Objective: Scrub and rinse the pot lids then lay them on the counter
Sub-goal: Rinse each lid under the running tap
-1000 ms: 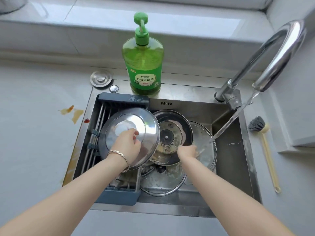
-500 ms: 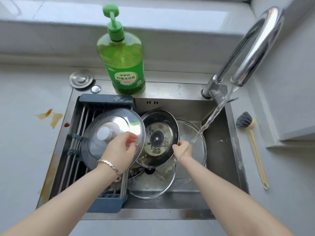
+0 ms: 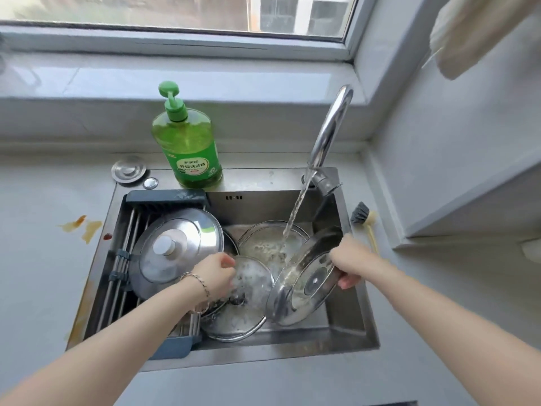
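Observation:
My right hand (image 3: 348,262) grips the rim of a soiled steel lid (image 3: 307,284) and holds it tilted on edge in the sink (image 3: 355,329), where the water stream (image 3: 295,212) strikes it. My left hand (image 3: 215,276) hovers over the edge of a glass lid (image 3: 246,306) lying in the basin; its fingers are loosely curled and hold nothing. A large steel lid (image 3: 175,250) with a white knob rests on the drain rack (image 3: 123,259) at the sink's left. A second glass lid (image 3: 263,241), dirty, lies at the back of the basin.
The faucet (image 3: 330,127) runs from the back right. A green dish soap bottle (image 3: 187,148) stands behind the sink, with a metal sink plug (image 3: 128,170) to its left. A dish brush (image 3: 366,224) lies on the right counter. Brown stains (image 3: 82,227) mark the left counter.
My right hand has lifted the soiled steel lid rightward and tilted it under the water. My left hand has let go of the large steel lid and moved over the glass lid.

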